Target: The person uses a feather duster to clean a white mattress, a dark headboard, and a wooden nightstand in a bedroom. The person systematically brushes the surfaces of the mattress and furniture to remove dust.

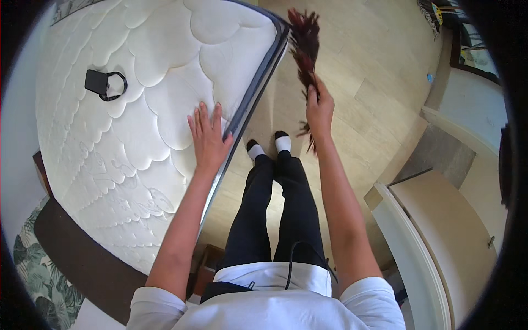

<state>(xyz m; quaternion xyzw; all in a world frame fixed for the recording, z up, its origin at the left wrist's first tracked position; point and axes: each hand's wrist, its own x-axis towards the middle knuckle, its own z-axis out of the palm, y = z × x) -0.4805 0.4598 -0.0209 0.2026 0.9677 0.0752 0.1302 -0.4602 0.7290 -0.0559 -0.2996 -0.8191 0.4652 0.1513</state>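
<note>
A white quilted mattress (165,111) with a grey edge band fills the left side of the view. My left hand (210,138) lies spread near its right edge, palm down, with the thumb by the grey band. In my right hand (320,107) is a dark red feather duster (305,45), held over the floor to the right of the mattress. Its feathers point away from me, and a few more stick out below my fist. The part inside my grip is hidden.
A black device with a strap (97,82) rests on the mattress. A dark brown headboard (82,255) stands at lower left. My socked feet are on the tiled floor (371,62). At right are an open door (445,214) and a framed mirror (474,53).
</note>
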